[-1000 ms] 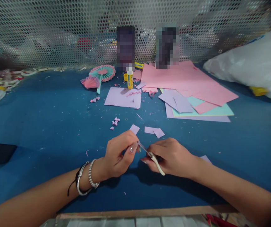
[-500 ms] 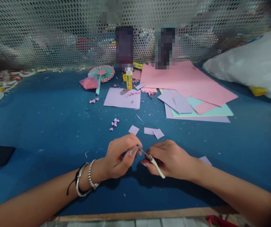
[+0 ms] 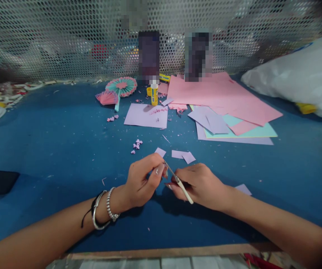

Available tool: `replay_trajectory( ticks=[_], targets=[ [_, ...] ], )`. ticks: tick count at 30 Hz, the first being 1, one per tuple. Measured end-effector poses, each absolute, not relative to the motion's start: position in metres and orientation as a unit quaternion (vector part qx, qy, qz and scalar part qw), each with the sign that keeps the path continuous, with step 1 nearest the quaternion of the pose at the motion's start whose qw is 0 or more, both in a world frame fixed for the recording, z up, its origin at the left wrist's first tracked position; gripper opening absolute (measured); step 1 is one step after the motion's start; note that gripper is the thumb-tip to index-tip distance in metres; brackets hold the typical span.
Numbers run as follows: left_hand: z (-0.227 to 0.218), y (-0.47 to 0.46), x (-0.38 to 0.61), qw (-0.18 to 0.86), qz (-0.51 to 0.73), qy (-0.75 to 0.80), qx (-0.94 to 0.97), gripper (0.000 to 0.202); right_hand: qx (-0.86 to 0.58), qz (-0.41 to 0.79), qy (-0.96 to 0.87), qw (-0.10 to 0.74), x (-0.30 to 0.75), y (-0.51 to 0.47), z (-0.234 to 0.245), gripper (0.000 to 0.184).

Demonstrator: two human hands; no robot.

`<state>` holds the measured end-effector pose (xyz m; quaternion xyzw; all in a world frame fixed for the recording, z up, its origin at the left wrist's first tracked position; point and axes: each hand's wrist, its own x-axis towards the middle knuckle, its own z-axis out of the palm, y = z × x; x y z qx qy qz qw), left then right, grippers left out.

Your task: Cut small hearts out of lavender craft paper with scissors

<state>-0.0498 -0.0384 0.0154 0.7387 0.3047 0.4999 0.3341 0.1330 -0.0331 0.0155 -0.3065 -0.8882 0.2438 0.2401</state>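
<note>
Scissors [image 3: 182, 188] are held above the near part of the bench [image 3: 65, 157], between the two hands, blades aimed at the left fingertips. Right grip: handle is wrapped by the curled fingers of the right hand [image 3: 205, 186]; how far the blades are spread cannot be told. Left grip: thumb and index of the left hand [image 3: 144, 181] are brought close together at the blade tip; what is pinched, if anything, is hidden or too small to tell. Compared with half a second ago, blade tip and left fingertips have been shifted slightly up in view, together. Lilac pieces [image 3: 189, 157], hearts [image 3: 137, 144] and glue [image 3: 154, 96] are left where they were. Apparently only a small readjustment has been made at the blades; a finished cut is not shown.
</note>
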Motion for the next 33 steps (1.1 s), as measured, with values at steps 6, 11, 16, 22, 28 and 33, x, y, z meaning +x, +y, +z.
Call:
replay_trajectory(
  ticks=[6,11,16,22,28,33],
  targets=[
    [0.0148,-0.0387,-0.0498,0.350,0.501,0.313,0.727,0.020,-0.318,0.247,-0.877,0.261,0.1316,-0.0333,0.0173,0.029],
    [0.0146,-0.0370,-0.0467,0.343,0.532,0.300,0.713,0.020,-0.326,0.256,-0.864,0.287,0.1302,-0.0343,0.0210,0.026],
    [0.0162,-0.0371,-0.0466,0.331,0.525,0.306,0.722,0.020,-0.329,0.262,-0.862,0.283,0.1294,-0.0360,0.0204,0.025],
    [0.0174,-0.0403,-0.0475,0.344,0.503,0.323,0.724,0.021,-0.327,0.260,-0.869,0.264,0.1304,-0.0374,0.0209,0.026],
    [0.0184,-0.0412,-0.0459,0.354,0.517,0.316,0.712,0.023,-0.332,0.243,-0.869,0.274,0.1338,-0.0341,0.0229,0.024],
    [0.0184,-0.0419,-0.0465,0.354,0.514,0.286,0.727,0.021,-0.318,0.247,-0.877,0.261,0.1336,-0.0359,0.0215,0.025]
  ],
)
